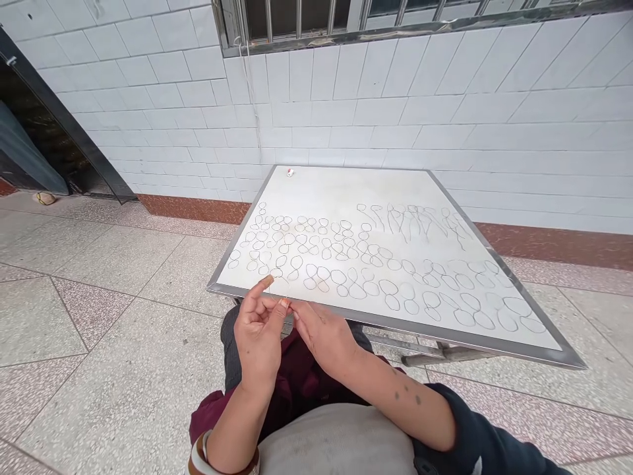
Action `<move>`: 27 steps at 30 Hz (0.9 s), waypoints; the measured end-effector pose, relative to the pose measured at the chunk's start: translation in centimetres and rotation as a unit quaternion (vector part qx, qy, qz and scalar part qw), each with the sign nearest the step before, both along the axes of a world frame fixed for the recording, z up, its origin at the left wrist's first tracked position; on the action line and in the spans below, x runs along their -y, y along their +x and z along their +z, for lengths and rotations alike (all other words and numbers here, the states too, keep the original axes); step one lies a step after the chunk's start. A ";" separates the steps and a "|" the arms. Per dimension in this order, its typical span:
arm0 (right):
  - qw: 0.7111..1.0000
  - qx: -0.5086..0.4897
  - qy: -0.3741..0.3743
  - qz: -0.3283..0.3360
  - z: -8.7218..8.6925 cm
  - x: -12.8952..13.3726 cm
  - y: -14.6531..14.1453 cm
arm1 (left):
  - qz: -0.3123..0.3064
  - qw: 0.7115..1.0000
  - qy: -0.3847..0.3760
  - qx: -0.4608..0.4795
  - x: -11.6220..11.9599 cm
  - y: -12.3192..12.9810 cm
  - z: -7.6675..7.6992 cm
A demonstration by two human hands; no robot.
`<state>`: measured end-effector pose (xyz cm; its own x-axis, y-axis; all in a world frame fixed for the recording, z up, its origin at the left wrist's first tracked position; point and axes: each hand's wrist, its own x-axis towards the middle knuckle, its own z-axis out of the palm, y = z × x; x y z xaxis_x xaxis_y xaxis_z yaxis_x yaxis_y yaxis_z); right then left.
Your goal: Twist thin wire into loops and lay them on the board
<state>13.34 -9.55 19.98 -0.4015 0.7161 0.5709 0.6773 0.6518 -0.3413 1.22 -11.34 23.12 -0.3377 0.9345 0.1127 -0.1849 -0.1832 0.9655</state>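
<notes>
The grip is a two-handed one: the left hand (260, 323) and the right hand (324, 333) meet fingertip to fingertip at the near edge of the white table (336, 188), thumbs and fingers drawn in close. Anything between them is too fine to make out, so I cannot tell whether either hand has hold of a piece. The left index finger (268, 282) stands out straight, clear of the left thumb, perhaps to leave the tips room for delicate handling. Just beyond the grip and spreading far to its right lie many thin dark loops (388, 287), a good number paired like figure eights; the nearest are right by the left index tip. They lie in rough rows, some touching or overlapping, a spread that probably helps stop such light pieces tangling and makes each easy to pick out. Farther off, beyond the grip and to the right, a bunch of long-tailed strands (410, 218) sits as its own group, likely because its shape differs. Well beyond the grip, at the table's far left corner, a small white-and-red object (290, 173) stands apart, which keeps it from crowding the loops. The hands meet over the maroon cloth (299, 379) on the lap, close to the body, a position that seems suited to steady, fine finger work.
</notes>
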 end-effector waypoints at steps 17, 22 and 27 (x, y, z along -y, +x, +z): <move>0.995 -0.066 -0.073 0.030 0.3 0.6 0.1 | 0.002 1.000 -0.008 -0.011 0.5 0.0 0.7; 0.969 -0.152 -0.184 0.060 0.4 1.2 0.3 | 0.011 0.999 0.007 -0.033 0.5 -0.5 1.1; 0.937 -0.203 -0.276 0.069 1.1 1.7 0.4 | -0.019 0.999 0.003 -0.046 0.6 -0.8 1.5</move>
<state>13.70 -11.26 21.10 -0.3414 0.9048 0.2543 0.3416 0.3716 -0.8633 0.47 -11.92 24.58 -0.2893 0.9458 0.1477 -0.1034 -0.1842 0.9774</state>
